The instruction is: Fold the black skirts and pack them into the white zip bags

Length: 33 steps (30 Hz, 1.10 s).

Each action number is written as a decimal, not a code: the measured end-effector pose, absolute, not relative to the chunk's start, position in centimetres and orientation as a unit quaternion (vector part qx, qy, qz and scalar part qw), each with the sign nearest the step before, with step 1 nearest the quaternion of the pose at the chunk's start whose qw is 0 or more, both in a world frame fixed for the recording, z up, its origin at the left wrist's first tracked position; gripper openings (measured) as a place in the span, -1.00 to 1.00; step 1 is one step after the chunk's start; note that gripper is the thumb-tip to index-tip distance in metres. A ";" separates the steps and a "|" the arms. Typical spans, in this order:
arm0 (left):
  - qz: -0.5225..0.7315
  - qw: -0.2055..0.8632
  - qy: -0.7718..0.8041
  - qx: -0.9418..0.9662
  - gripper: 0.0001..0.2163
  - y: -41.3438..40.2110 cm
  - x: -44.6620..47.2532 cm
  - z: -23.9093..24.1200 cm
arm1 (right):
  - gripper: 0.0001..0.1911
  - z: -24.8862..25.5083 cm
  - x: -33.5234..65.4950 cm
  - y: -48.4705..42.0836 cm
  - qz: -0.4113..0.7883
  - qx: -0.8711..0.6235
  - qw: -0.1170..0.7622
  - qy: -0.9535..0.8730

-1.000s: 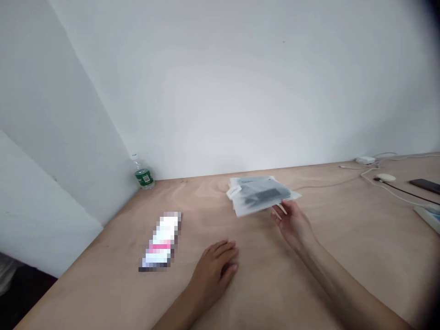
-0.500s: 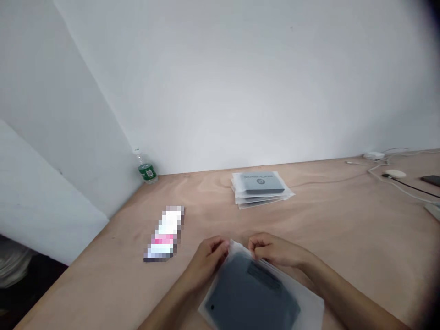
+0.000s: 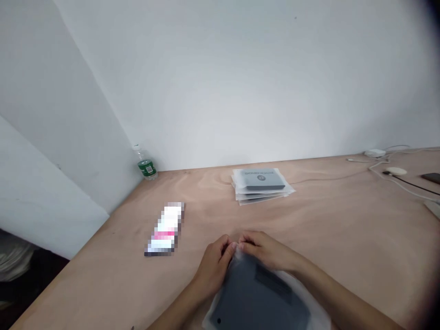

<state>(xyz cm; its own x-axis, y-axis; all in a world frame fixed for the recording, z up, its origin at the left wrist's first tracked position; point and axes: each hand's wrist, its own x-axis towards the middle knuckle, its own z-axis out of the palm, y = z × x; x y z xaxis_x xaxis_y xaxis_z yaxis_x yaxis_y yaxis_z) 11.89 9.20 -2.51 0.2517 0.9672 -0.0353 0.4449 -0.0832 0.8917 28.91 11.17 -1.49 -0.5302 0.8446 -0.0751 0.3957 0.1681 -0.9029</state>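
Observation:
A frosted plastic bag [image 3: 263, 293] with a flat dark grey item inside lies at the near edge of the view, its lower part cut off by the frame. My left hand [image 3: 219, 261] pinches the bag's far top corner between thumb and fingers. Right beside it, my right hand [image 3: 263, 250] is closed on the same edge, the two sets of fingertips almost touching. A darker rectangle shows through the bag near my right wrist, and a small black dot sits at its lower left.
Beyond my hands lies a stack of similar bagged grey boxes [image 3: 263, 179]. A blurred-out phone [image 3: 167, 229] rests on the wooden table [image 3: 120, 275] at left. A water bottle [image 3: 147, 166] stands by the wall. White cables [image 3: 381, 167] and a dark object [image 3: 431, 178] lie at far right.
My right hand has moved left along the bag's top edge until it meets my left hand. The bag's corner is now bunched between them.

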 end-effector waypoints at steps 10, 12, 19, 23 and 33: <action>0.362 0.376 0.588 0.618 -0.72 10.9 9.2 -2.1 | -0.79 -0.6 33.4 12.6 0.509 -0.421 0.178 -0.730; 0.375 0.368 0.603 0.601 -0.72 11.7 8.1 -2.3 | -0.78 -0.4 35.1 13.1 0.514 -0.432 0.181 -0.719; 0.330 0.441 0.584 0.596 -0.72 12.1 6.8 -2.2 | -0.72 -1.2 37.4 13.9 0.523 -0.483 0.229 -0.664; 0.267 0.499 0.522 0.638 -0.64 11.7 6.4 -0.9 | -0.73 -1.4 35.6 14.0 0.487 -0.508 0.328 -0.631; 0.266 0.539 0.517 0.609 -0.80 11.2 8.0 -2.5 | -0.76 -0.4 38.2 12.8 0.480 -0.562 0.246 -0.627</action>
<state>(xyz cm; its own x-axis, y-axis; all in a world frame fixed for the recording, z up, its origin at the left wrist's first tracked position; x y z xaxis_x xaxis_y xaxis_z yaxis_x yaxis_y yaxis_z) 7.99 11.23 -2.55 0.3245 0.9167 -0.2330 0.3424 0.1158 0.9324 38.20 12.81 -0.35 -0.2472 0.9413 -0.2298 0.4685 -0.0915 -0.8787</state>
